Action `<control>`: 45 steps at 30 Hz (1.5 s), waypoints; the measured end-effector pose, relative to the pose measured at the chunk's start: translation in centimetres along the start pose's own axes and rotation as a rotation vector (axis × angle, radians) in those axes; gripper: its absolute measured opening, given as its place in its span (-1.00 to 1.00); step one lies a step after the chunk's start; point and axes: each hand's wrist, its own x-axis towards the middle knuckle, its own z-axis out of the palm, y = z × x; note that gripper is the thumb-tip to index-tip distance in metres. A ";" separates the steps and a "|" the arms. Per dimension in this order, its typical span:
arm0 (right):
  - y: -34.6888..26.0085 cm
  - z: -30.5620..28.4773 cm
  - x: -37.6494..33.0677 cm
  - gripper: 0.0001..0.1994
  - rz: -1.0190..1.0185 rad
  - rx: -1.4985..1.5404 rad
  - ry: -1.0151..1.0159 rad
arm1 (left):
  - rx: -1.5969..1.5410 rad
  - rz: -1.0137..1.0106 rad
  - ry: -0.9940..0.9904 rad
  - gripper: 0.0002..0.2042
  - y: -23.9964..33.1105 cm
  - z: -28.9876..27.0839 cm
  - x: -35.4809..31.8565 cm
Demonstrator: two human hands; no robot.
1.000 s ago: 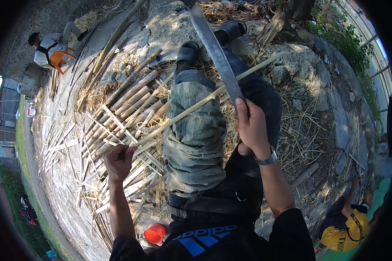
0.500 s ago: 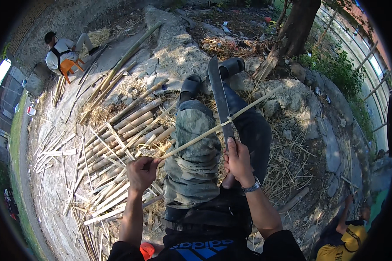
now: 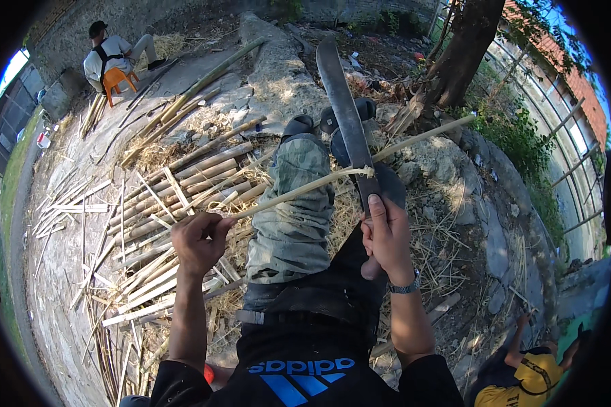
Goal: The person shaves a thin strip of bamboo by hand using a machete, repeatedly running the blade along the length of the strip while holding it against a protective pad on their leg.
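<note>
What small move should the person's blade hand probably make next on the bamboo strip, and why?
Probably slide the long blade farther along the bamboo strip. The right hand holds it against the strip, fibres curl at the contact, and the left hand grips the near end.

Bamboo pile crowds the left (right ground lies open).

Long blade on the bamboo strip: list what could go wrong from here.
1. The long blade meets the bamboo strip right above the person's knee; a slip could cut the leg.
2. The left hand grips the strip in line with the blade; a sudden split could jerk it or leave splinters.
</note>
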 end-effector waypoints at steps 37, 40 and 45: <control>5.9 2.4 3.5 -0.53 0.202 0.260 0.024 | -0.303 -0.322 -0.257 -0.91 2.1 8.5 1.1; 5.5 5.1 2.9 -0.56 0.283 0.269 -0.197 | -0.249 -0.318 -0.257 -0.93 4.5 10.7 2.3; 4.6 5.0 2.7 -0.55 0.328 0.367 -0.266 | -0.341 -0.433 -0.303 -0.91 2.8 10.8 1.9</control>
